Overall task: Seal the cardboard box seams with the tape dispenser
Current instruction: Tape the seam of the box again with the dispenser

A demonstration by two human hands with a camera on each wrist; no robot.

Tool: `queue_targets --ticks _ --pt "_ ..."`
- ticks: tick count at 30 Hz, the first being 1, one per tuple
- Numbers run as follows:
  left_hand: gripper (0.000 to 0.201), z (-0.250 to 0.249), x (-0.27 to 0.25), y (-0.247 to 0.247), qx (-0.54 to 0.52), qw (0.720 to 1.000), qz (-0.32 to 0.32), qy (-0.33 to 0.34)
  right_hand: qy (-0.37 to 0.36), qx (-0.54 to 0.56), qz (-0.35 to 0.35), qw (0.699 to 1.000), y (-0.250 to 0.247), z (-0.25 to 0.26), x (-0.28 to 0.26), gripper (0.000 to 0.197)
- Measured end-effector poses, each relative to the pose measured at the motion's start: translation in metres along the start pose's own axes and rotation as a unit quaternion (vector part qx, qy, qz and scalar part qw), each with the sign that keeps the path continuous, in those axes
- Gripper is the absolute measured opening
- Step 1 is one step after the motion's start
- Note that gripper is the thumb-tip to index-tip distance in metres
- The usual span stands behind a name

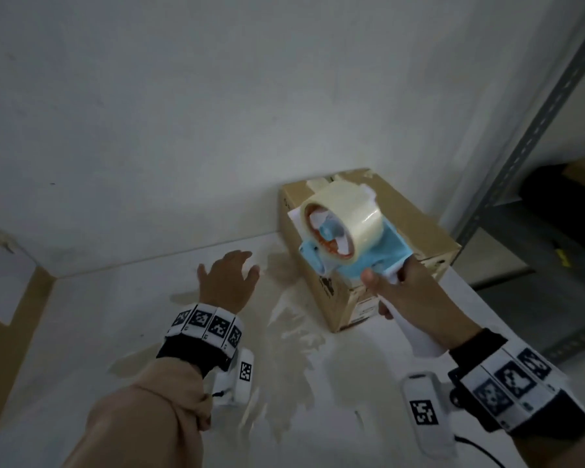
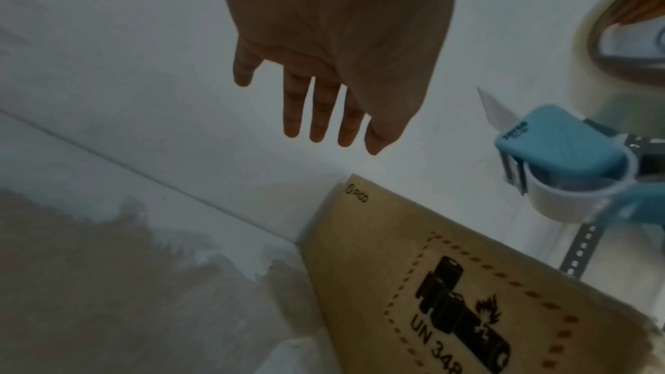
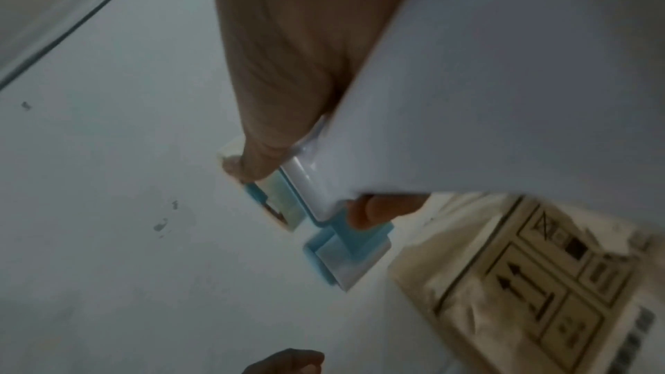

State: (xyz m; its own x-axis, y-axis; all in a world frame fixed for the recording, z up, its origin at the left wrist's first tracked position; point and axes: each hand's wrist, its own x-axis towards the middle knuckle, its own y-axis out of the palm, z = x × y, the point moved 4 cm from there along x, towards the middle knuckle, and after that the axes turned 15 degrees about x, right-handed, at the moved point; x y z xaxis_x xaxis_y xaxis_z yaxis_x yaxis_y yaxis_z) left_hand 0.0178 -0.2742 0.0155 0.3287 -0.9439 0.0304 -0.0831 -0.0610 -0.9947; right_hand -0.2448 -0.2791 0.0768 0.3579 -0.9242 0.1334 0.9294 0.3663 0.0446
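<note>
Presently the right hand [image 1: 416, 295] grips the tape dispenser [image 1: 345, 238] raised above the cardboard box [image 1: 426, 241] right of centre on the bench [image 1: 81, 332], the left hand [image 1: 228, 282] spread empty beside it; taping appears pending, requiring the dispenser lowered onto a seam.

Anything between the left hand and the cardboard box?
Nothing: only bare, stained table separates the left hand from the cardboard box, in the head view.

Box [image 1: 368, 251] on table [image 1: 149, 332] against wall (dispenser [image 1: 348, 238] above it).
</note>
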Motion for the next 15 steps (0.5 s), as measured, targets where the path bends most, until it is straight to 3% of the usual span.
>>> queue_targets --ticks 5,9,15 --pt "0.05 -0.051 0.04 -0.009 0.016 0.998 -0.007 0.057 -0.102 0.033 -0.063 0.992 -0.036 0.009 0.026 0.042" --pt "0.057 -0.09 0.079 -0.009 0.04 0.996 0.012 0.078 -0.117 0.025 -0.115 0.986 -0.076 -0.002 0.056 0.026" --pt "0.059 -0.133 0.124 0.017 0.07 0.99 0.057 0.108 -0.124 0.046 -0.135 0.982 -0.115 -0.025 0.088 0.035"
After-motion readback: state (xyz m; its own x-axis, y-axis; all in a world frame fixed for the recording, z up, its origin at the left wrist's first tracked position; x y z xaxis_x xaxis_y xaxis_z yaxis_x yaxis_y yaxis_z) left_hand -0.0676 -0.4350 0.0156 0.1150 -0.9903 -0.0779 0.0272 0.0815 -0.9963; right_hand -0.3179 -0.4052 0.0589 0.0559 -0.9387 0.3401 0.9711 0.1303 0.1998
